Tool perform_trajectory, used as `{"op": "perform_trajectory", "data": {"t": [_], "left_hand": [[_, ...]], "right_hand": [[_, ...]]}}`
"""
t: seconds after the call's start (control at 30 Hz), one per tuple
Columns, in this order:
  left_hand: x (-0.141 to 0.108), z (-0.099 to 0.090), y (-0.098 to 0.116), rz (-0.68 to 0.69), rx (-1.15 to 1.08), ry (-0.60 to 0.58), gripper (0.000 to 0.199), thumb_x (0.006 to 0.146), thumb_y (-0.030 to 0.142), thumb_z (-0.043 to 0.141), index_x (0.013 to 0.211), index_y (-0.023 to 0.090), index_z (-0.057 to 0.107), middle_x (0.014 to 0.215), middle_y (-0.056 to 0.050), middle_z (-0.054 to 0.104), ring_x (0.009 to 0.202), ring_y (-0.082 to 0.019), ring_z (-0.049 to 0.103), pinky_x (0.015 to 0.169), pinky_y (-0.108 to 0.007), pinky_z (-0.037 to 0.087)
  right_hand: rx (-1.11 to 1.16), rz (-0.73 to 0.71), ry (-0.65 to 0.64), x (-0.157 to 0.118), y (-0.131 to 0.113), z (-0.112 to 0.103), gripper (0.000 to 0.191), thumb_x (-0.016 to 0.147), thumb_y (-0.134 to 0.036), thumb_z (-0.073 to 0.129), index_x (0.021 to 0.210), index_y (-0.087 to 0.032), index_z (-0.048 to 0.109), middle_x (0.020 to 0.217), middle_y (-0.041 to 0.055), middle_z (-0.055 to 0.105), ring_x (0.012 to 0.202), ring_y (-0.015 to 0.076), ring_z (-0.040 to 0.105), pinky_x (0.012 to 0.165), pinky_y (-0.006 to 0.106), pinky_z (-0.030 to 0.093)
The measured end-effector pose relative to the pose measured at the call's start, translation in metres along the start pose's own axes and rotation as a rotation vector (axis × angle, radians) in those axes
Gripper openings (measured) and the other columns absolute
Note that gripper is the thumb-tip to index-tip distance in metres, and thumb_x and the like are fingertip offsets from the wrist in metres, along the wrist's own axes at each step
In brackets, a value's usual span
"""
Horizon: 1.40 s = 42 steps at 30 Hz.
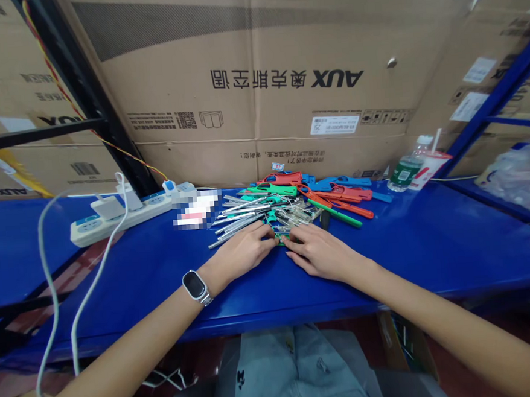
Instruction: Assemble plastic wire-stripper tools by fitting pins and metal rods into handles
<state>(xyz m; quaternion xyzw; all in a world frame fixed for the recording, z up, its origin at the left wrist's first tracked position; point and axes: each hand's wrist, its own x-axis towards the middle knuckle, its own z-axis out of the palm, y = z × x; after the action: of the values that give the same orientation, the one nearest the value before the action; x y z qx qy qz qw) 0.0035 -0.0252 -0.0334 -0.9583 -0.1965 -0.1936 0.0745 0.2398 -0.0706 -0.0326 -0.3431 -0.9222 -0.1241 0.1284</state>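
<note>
My left hand (249, 249), with a watch (195, 286) on its wrist, is closed in a pinch at the left end of a green plastic lighter shell (282, 240). From the other side my right hand (319, 249) pinches the same shell, its fingers bent. Most of the shell is hidden by fingertips. Just beyond my hands lies a pile of lighter parts: silver metal tubes (243, 215) to the left, clear small pieces (299, 213) in the middle, and red, blue and green plastic shells (353, 193) behind and to the right.
A white power strip (125, 219) with plugs and looping cables lies on the blue table (431, 241) at left. A bottle (403, 170) and a red-white cup (429, 169) with a straw stand back right. Behind is a cardboard wall (182, 53); metal posts flank the table.
</note>
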Motion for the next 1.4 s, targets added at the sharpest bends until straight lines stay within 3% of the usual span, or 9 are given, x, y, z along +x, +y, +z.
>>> {"op": "perform_trajectory", "data": {"t": [0.43, 0.57, 0.67, 0.83, 0.93, 1.03, 1.23, 1.4], "left_hand": [[-0.003, 0.006, -0.001, 0.000, -0.042, -0.001, 0.028, 0.106, 0.020, 0.045, 0.118, 0.014, 0.069, 0.108, -0.012, 0.066, 0.095, -0.021, 0.064, 0.084, -0.036, 0.058], [-0.001, 0.003, 0.004, -0.026, -0.010, -0.015, 0.026, 0.106, 0.019, 0.045, 0.106, 0.015, 0.071, 0.104, -0.010, 0.065, 0.090, -0.020, 0.062, 0.082, -0.034, 0.055], [0.000, 0.002, 0.006, -0.044, -0.002, -0.007, 0.028, 0.107, 0.020, 0.044, 0.102, 0.015, 0.070, 0.099, -0.009, 0.063, 0.086, -0.019, 0.060, 0.079, -0.033, 0.052], [-0.001, 0.003, 0.005, -0.048, -0.009, 0.010, 0.033, 0.109, 0.024, 0.041, 0.097, 0.014, 0.070, 0.091, -0.007, 0.058, 0.081, -0.018, 0.055, 0.071, -0.030, 0.048], [-0.002, 0.003, 0.005, -0.042, -0.018, 0.021, 0.035, 0.109, 0.025, 0.040, 0.095, 0.014, 0.071, 0.090, -0.007, 0.058, 0.080, -0.019, 0.054, 0.071, -0.031, 0.047], [-0.003, 0.003, 0.005, -0.043, -0.037, 0.020, 0.036, 0.109, 0.025, 0.040, 0.095, 0.014, 0.071, 0.090, -0.008, 0.058, 0.080, -0.019, 0.054, 0.070, -0.031, 0.047], [-0.005, 0.002, 0.005, -0.023, -0.062, 0.028, 0.035, 0.109, 0.024, 0.042, 0.092, 0.015, 0.072, 0.089, -0.007, 0.058, 0.079, -0.018, 0.054, 0.071, -0.031, 0.047], [-0.006, 0.001, 0.006, -0.010, -0.064, 0.028, 0.033, 0.108, 0.024, 0.043, 0.093, 0.015, 0.072, 0.089, -0.007, 0.058, 0.080, -0.018, 0.054, 0.073, -0.031, 0.047]], "right_hand": [[0.097, 0.048, -0.035, 0.000, -0.001, -0.004, 0.030, 0.102, -0.028, 0.053, 0.118, -0.011, 0.072, 0.101, 0.0149, 0.066, 0.095, 0.0273, 0.062, 0.084, 0.046, 0.052], [0.181, 0.146, 0.052, -0.001, 0.004, -0.007, 0.028, 0.103, -0.024, 0.051, 0.122, -0.018, 0.070, 0.106, 0.0112, 0.066, 0.100, 0.0250, 0.062, 0.089, 0.045, 0.048], [0.169, 0.276, 0.108, -0.002, 0.013, -0.009, 0.026, 0.099, -0.016, 0.051, 0.116, -0.017, 0.071, 0.108, 0.0115, 0.067, 0.105, 0.0263, 0.061, 0.092, 0.044, 0.046], [0.120, 0.364, -0.010, 0.003, 0.026, -0.009, 0.024, 0.096, -0.024, 0.059, 0.116, -0.016, 0.070, 0.109, 0.0123, 0.068, 0.108, 0.0296, 0.059, 0.095, 0.047, 0.045], [0.155, 0.382, -0.043, 0.010, 0.028, -0.012, 0.017, 0.096, -0.030, 0.063, 0.104, -0.017, 0.071, 0.105, 0.0109, 0.070, 0.107, 0.0292, 0.060, 0.094, 0.047, 0.045], [0.178, 0.381, -0.056, 0.015, 0.028, -0.017, 0.012, 0.093, -0.029, 0.067, 0.094, -0.018, 0.070, 0.102, 0.0096, 0.071, 0.105, 0.0290, 0.061, 0.093, 0.046, 0.044], [0.193, 0.327, -0.140, 0.014, 0.028, -0.019, 0.010, 0.093, -0.028, 0.067, 0.093, -0.019, 0.068, 0.100, 0.0098, 0.069, 0.102, 0.0291, 0.061, 0.088, 0.044, 0.043], [0.332, 0.345, -0.100, 0.014, 0.033, -0.015, 0.012, 0.095, -0.030, 0.068, 0.090, -0.019, 0.065, 0.093, 0.0054, 0.071, 0.099, 0.0251, 0.061, 0.092, 0.043, 0.039]]}}
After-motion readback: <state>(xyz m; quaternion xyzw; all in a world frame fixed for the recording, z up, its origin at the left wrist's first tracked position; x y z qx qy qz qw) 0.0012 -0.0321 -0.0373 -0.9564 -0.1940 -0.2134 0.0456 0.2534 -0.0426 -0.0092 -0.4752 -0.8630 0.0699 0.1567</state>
